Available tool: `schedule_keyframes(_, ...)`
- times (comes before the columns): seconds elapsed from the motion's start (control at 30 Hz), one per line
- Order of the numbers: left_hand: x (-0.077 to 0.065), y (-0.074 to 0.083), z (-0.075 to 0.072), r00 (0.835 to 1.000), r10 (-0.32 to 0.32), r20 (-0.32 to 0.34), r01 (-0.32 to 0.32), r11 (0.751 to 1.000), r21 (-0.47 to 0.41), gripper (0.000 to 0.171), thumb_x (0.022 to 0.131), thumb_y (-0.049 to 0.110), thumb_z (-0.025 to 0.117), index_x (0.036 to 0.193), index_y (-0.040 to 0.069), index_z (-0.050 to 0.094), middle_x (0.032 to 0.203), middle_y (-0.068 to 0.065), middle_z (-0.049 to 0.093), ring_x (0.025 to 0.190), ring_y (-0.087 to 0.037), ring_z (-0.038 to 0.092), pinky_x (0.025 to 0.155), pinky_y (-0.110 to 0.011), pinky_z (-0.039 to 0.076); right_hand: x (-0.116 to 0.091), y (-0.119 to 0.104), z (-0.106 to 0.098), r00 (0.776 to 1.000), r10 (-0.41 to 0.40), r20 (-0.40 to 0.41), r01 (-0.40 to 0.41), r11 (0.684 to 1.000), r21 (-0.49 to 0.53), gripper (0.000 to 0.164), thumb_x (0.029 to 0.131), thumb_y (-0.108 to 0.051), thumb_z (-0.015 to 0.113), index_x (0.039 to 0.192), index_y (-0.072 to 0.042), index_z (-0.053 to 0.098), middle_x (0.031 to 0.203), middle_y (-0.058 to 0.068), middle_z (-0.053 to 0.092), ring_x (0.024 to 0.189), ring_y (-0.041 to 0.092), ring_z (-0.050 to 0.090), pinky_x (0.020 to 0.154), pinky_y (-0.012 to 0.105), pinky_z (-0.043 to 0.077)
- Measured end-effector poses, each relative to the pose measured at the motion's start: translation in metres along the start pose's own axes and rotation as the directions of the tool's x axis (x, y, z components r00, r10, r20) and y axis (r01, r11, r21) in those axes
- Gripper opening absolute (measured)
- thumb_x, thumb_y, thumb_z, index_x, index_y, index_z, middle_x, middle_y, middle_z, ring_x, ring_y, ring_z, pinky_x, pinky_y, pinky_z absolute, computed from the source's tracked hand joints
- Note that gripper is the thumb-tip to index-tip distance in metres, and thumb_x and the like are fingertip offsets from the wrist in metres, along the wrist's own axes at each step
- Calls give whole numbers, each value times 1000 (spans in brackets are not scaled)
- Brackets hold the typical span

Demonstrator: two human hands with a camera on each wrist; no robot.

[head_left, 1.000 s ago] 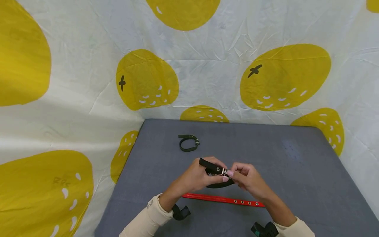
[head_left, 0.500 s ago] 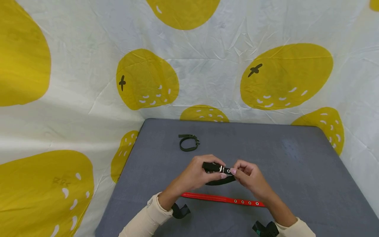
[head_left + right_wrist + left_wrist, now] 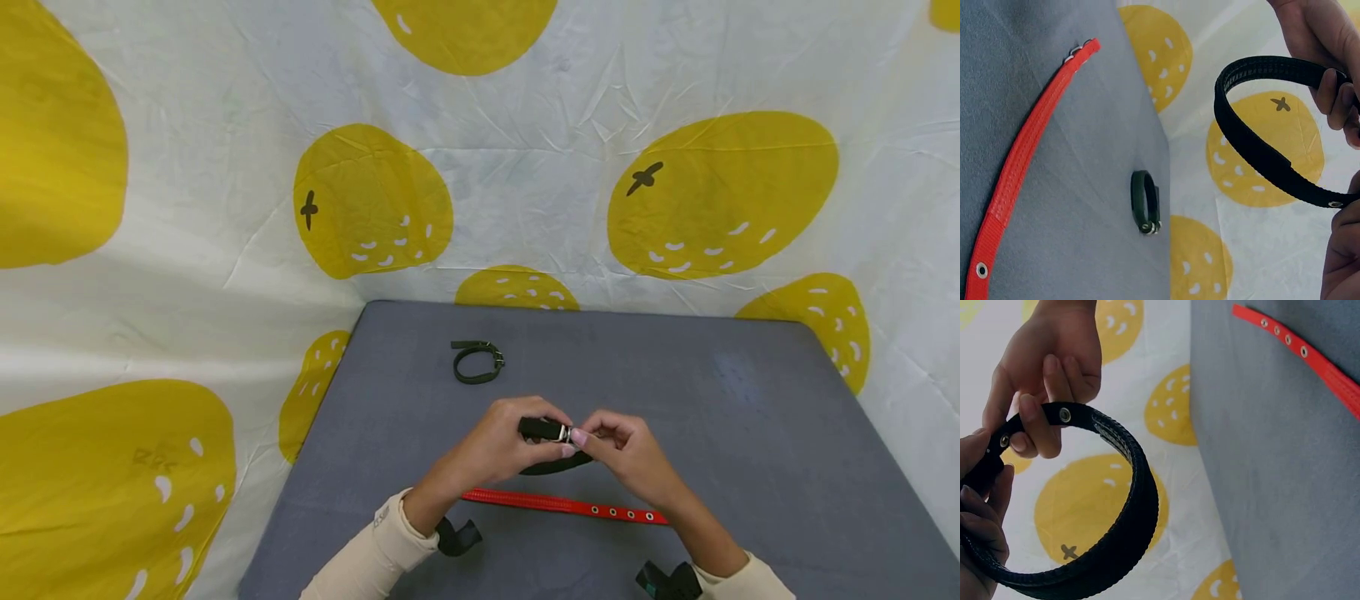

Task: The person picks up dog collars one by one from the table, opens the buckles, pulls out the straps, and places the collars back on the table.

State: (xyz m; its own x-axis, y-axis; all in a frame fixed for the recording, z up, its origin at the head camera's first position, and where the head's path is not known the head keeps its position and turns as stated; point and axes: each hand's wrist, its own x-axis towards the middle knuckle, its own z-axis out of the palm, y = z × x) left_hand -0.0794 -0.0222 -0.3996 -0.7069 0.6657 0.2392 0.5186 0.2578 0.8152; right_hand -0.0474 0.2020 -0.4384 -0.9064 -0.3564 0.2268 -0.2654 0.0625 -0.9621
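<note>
A black collar (image 3: 557, 464) with metal eyelets is bent into a loop and held above the table between both hands. My left hand (image 3: 501, 440) grips it near the metal buckle (image 3: 563, 432), thumb below and fingers above. With thumb and fingers, my right hand (image 3: 628, 454) pinches the strap right beside the buckle. In the left wrist view the loop of the black collar (image 3: 1144, 512) hangs wide, with eyelets near the right fingers. The right wrist view also shows the black collar (image 3: 1250, 144), but the buckle is out of sight there.
A red collar (image 3: 525, 499) with eyelets lies stretched out on the grey table (image 3: 675, 375) beneath the hands. Farther back, a dark green collar (image 3: 474, 380) lies buckled in a ring. A white cloth (image 3: 525, 192) with yellow fruit prints hangs behind the table.
The strap end left of the buckle looks shorter than a second ago. Half a second ago an eyelet showed right of the buckle; the right hand has since moved left, its thumb now at the buckle.
</note>
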Motion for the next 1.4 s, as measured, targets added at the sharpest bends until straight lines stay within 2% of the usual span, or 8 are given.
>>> schedule_keyframes(0.23,0,0,1,1000,16,2,-16,998,55,26,90,28,77,114,18,73,108,7,71,95,-1,60,80,-18,52,-1,2,0,999,-46,25,43,995,87,17,100,4,51,83,7,52,64,7,34,50,22,27,50,36,33)
schedule_keyframes(0.47,0,2,1,1000,19,13,-20,999,50,27,89,25,78,113,14,74,107,4,71,91,-2,59,77,-18,51,0,7,1,997,-70,16,67,984,167,22,99,7,49,78,0,49,63,6,31,50,21,24,47,36,28)
schedule_keyframes(0.63,1,3,1,1000,30,8,-30,999,45,26,90,24,78,113,14,73,107,3,71,90,-1,59,77,-17,51,2,9,0,994,-108,27,98,962,255,23,98,10,45,76,1,45,63,5,26,49,20,19,43,37,19)
schedule_keyframes(0.77,0,4,0,999,31,-17,-30,999,37,25,90,24,78,112,14,72,106,2,71,88,-2,60,75,-19,53,2,8,-1,997,-80,15,72,952,299,22,98,9,45,76,2,44,63,4,25,50,20,18,43,38,16)
schedule_keyframes(0.83,0,4,-1,999,28,-33,-27,999,37,23,90,23,78,111,14,72,105,2,70,86,-3,60,73,-21,55,1,7,-2,999,-51,7,47,960,276,20,99,8,46,79,4,46,63,3,29,50,20,19,42,37,17)
schedule_keyframes(1.0,1,4,-4,999,24,-33,-21,997,76,23,90,21,78,111,13,72,105,2,70,89,-3,61,77,-21,54,-1,6,-5,999,-33,42,29,995,99,10,102,4,48,99,3,58,73,-4,53,43,19,24,38,29,28)
schedule_keyframes(1.13,1,2,-3,1000,21,-16,-19,995,102,25,90,21,78,112,13,72,106,2,70,90,-4,61,79,-17,51,-1,5,-4,996,-46,73,41,997,59,17,103,4,46,111,1,61,68,0,53,38,19,23,36,26,30)
schedule_keyframes(1.4,0,1,-1,1000,30,-1,-30,994,107,23,91,24,76,112,14,71,107,3,70,89,-2,60,78,-16,51,0,2,-2,999,-33,12,33,999,-9,19,102,2,51,95,-3,67,69,3,48,44,18,27,40,30,31)
